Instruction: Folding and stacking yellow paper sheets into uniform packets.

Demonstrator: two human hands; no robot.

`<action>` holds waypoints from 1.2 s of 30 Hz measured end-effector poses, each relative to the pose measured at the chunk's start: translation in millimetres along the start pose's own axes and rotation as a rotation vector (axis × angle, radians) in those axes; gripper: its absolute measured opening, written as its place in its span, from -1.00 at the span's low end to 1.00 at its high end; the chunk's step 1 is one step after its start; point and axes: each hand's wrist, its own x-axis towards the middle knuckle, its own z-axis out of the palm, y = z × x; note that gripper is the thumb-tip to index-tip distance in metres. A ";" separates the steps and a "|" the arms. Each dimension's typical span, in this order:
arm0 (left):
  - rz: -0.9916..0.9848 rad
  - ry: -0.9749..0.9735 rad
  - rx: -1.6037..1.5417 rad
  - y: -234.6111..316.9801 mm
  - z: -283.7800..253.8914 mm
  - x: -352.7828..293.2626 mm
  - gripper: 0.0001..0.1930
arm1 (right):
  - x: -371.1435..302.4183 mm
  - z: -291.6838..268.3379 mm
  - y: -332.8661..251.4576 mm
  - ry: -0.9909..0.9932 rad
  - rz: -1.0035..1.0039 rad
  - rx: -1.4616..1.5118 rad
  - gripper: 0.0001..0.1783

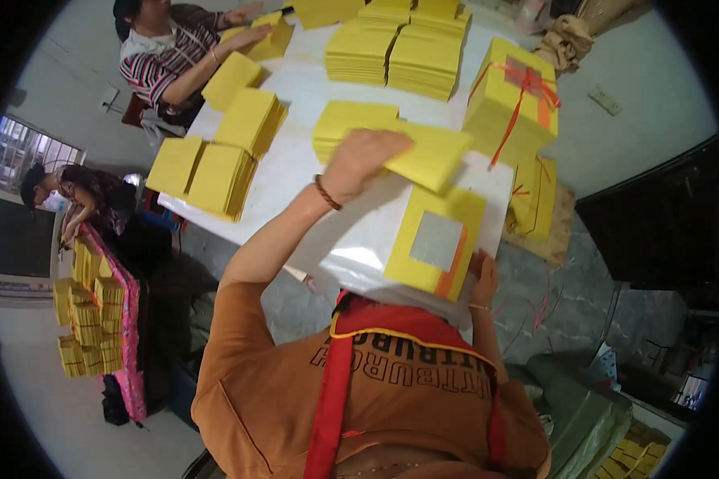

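Head view, looking down over the person's orange shirt and red apron strap. The left hand (361, 160), a bead bracelet at its wrist, reaches forward over the white tabletop (295, 152) and closes its grip on a thin sheaf of yellow paper sheets (431, 156), held tilted above the surface, just beside a low yellow stack (345, 124). The right hand (484, 278) lies at the near right edge of the tabletop, touching the lower corner of a yellow stack with a silver square and an orange stripe (437, 243); whether its grip is closed on that stack or merely resting against it cannot be told, as the stack hides the fingers. To the right stands a tall yellow bundle tied with red ribbon (513, 100); a second tied bundle (534, 199) sits lower, off the table edge. Further stacks of yellow paper (399, 48) fill the far end, and more (220, 172) lie on the left side. A co-worker in a striped shirt (168, 56) handles sheets at the far left corner; another person (72, 191) bends over piled bundles (88, 319) on the floor.
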 end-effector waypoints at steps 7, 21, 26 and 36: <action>-0.269 -0.193 0.401 -115.9 26.8 -54.0 -0.49 | 4.3 0.0 -5.0 -0.036 0.060 -0.100 -0.60; -0.371 -0.418 0.427 -125.5 54.7 -77.5 -0.51 | 30.5 55.1 -70.8 0.023 -0.321 -0.310 -0.73; -0.482 -0.462 0.341 -111.7 43.8 -65.8 -0.54 | 84.6 196.7 -81.7 -0.489 -0.221 -0.217 -0.53; -1.054 0.066 -0.604 -170.6 31.0 -90.4 -0.38 | 131.7 299.1 -53.2 -0.403 0.334 0.021 -0.46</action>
